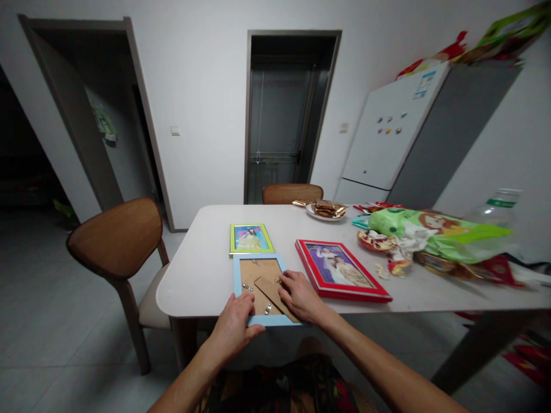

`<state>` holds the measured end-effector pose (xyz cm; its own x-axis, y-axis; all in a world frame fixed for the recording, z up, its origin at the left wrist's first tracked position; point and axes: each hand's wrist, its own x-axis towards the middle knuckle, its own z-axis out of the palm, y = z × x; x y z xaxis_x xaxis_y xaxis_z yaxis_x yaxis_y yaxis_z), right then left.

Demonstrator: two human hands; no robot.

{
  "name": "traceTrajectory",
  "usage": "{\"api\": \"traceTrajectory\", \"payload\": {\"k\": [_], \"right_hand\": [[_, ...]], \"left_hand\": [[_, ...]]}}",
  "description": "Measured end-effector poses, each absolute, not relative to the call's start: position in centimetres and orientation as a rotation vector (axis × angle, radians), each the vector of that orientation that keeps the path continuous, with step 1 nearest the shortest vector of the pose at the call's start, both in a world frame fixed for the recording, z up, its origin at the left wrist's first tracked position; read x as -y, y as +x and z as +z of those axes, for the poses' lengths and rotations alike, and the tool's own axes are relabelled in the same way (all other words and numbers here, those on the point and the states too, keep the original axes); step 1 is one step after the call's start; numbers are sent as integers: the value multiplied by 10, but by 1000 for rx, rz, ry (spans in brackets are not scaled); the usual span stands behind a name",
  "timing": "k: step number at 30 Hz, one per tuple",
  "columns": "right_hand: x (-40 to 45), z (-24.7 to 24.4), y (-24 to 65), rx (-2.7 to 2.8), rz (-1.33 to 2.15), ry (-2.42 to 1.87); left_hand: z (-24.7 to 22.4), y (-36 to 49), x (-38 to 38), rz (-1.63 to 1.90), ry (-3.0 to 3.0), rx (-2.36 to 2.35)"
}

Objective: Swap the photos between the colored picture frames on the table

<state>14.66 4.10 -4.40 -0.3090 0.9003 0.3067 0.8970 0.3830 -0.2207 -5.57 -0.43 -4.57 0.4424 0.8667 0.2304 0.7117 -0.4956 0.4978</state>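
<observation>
A light-blue picture frame lies face down at the table's near edge, its brown backing board showing. Small metal clips sit around the board, and a folding stand lies flat on it. My left hand grips the frame's lower left corner, fingers on the left side and thumb at the bottom edge. On the right side, my right hand has bent fingers pressed on the frame and board beside a clip. What lies under those fingertips is partly hidden.
Beyond lies a green picture frame; to the right, red picture frames are stacked. Farther off are a plate of wrapped snacks, a green snack bag and a clear jar. Chairs stand left and behind the table.
</observation>
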Motion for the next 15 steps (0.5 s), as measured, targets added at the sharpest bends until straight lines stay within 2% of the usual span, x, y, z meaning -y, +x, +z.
{"api": "traceTrajectory", "payload": {"k": [7, 15], "right_hand": [[-8, -36, 131, 2471, 111, -1128], [-9, -38, 133, 2534, 80, -973]], "left_hand": [[-51, -59, 0, 709, 2356, -1302], [-51, -59, -1, 712, 2334, -1306]]}}
